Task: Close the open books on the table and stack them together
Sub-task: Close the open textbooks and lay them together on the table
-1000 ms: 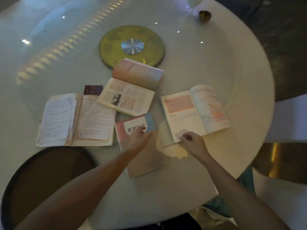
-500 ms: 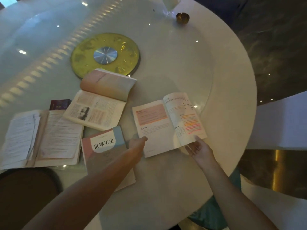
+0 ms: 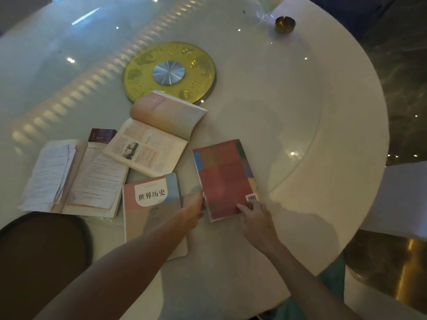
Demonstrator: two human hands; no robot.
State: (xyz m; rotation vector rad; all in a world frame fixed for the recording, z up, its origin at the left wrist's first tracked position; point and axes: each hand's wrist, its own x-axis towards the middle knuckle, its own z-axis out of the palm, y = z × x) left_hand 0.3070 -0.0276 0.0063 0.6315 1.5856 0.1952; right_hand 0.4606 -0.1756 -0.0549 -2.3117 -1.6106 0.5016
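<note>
A red-covered book [image 3: 225, 179] lies closed, back cover up, on the round white table [image 3: 300, 107]. My left hand [image 3: 193, 210] touches its near left edge. My right hand [image 3: 253, 212] rests on its near right corner by the barcode. Left of it lies a closed pink and blue history book [image 3: 151, 211], partly under my left forearm. Behind that an open book [image 3: 154, 139] shows pages with its far half raised. At the far left another open book [image 3: 76, 179] lies flat with loose papers on it.
A yellow turntable disc [image 3: 169, 72] with a silver hub sits at the table's centre. A small brass ashtray [image 3: 285, 24] stands at the far right edge. A small dark red booklet [image 3: 101, 135] lies behind the left book. A dark chair [image 3: 41, 257] is at the near left.
The right-hand book was open with pages showing; its right half has been folded over and it now lies closed with the red cover up. Both hands stayed at its near edge.
</note>
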